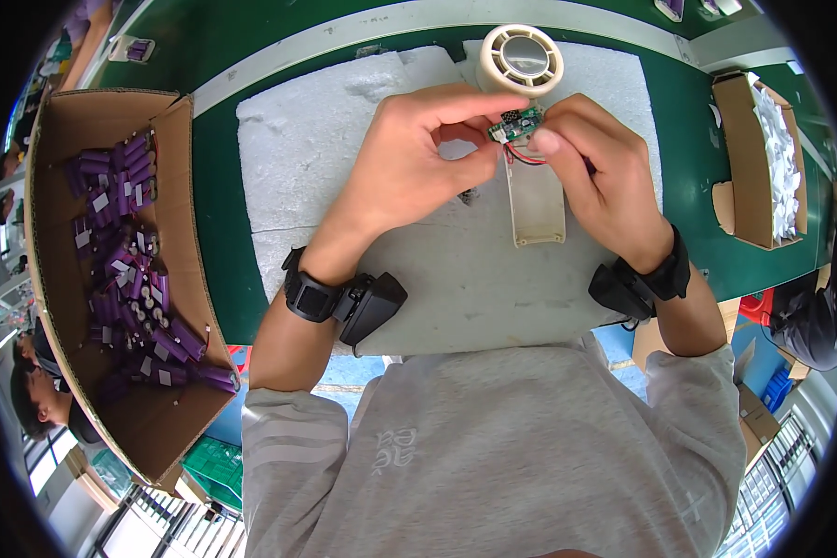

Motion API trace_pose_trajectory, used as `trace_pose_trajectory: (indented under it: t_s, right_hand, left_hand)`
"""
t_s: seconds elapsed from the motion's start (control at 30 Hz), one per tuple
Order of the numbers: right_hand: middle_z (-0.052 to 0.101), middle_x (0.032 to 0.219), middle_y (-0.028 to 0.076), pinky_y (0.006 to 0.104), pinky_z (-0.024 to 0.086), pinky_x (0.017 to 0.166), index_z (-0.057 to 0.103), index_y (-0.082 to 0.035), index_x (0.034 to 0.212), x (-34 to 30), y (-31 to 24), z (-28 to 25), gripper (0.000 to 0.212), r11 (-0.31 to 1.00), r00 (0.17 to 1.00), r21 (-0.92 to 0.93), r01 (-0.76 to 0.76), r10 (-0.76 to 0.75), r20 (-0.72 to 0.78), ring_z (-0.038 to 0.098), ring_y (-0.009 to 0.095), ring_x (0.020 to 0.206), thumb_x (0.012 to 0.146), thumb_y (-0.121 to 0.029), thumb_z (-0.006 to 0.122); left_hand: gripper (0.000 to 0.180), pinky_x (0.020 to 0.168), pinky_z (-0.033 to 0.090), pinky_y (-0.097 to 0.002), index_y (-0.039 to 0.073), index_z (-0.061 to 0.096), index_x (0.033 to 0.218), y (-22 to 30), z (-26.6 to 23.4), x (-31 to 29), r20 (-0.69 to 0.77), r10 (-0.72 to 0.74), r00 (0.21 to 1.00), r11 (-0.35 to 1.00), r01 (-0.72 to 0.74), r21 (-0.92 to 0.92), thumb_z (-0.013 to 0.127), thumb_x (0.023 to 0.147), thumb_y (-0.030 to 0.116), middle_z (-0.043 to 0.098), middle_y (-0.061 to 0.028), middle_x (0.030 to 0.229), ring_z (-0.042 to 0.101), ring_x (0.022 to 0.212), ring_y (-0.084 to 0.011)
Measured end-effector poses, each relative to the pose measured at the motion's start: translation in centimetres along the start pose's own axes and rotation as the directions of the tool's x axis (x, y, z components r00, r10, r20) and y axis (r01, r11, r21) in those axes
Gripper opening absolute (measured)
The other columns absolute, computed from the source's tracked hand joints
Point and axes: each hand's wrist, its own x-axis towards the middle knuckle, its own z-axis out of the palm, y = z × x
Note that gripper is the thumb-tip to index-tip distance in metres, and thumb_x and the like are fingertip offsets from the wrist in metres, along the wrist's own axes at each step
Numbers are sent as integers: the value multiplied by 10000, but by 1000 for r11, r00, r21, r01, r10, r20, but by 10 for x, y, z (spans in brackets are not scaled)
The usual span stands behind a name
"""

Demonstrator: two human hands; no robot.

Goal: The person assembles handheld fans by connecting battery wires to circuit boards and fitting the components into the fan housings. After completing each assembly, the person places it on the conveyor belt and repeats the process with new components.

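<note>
A small green circuit board (pixel 519 125) is held up in front of me, above the opened handle shell of a cream handheld fan. My left hand (pixel 405 163) grips the board's left end between thumb and index finger. At its right end, the thumb and bent fingers of my right hand (pixel 609 167) are closed on the same board. Red and black wires (pixel 523 158) curve below it. The fan's round head (pixel 496 82) lies at the far side, and its hollow handle shell (pixel 538 219) points toward me. My fingers hide part of the handle's upper end.
White foam sheets (pixel 312 121) lie under the work on a green table (pixel 221 232). A cardboard box (pixel 181 251) of purple battery packs (pixel 126 270) stands at left. At right, another cardboard box (pixel 744 139) holds white pieces (pixel 779 167). Other people sit beyond the left box.
</note>
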Motion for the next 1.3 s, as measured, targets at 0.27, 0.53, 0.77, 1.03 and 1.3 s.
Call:
trace_pose_trajectory:
  t_s: [0.27, 0.53, 0.77, 1.03, 1.3]
  right_hand:
    - [608, 854, 27, 211, 396, 514, 630, -61, 1029, 0, -12, 10, 307, 997, 987, -62, -50, 40, -157, 483, 80, 584, 748, -22, 747]
    - [641, 887, 50, 227, 443, 535, 647, -55, 1020, 0, -6, 11, 341, 993, 984, -119, -7, -15, -180, 560, 113, 625, 711, -35, 790]
    - [661, 895, 71, 259, 515, 614, 660, -47, 998, 0, -10, 8, 341, 990, 988, -120, -71, 53, -142, 644, 171, 719, 693, -50, 812]
    - [680, 909, 82, 265, 541, 656, 688, -42, 1005, 0, -9, 6, 345, 991, 987, -112, -80, 63, -146, 665, 178, 748, 685, -45, 817]
    - [688, 899, 80, 258, 540, 662, 703, -33, 999, 0, -9, 8, 341, 991, 981, -80, -107, 92, -170, 668, 163, 755, 678, -39, 816]
  left_hand:
    - [351, 747, 571, -269, 9, 687, 1112, -1, 5, -3, -54, 23, 998, 989, -15, 146, 665, 767, -55, 705, -103, 944, 685, 810, -132]
    - [274, 759, 583, -270, -12, 701, 1036, -1, 6, -3, -84, -11, 996, 996, 19, 92, 704, 763, -44, 708, -110, 918, 704, 811, -157]
    - [256, 708, 585, -277, -5, 708, 1006, 0, 5, -4, -84, 24, 996, 990, -12, 140, 710, 751, -37, 707, -123, 892, 709, 772, -183]
    - [251, 705, 588, -254, -12, 704, 1016, 6, 1, -3, 22, 142, 990, 882, -137, 451, 676, 776, -80, 707, -106, 907, 712, 793, -170]
    - [221, 599, 542, -272, 10, 726, 939, -3, 9, -3, -112, 159, 981, 923, -108, 368, 723, 717, 8, 695, -113, 811, 685, 667, -203]
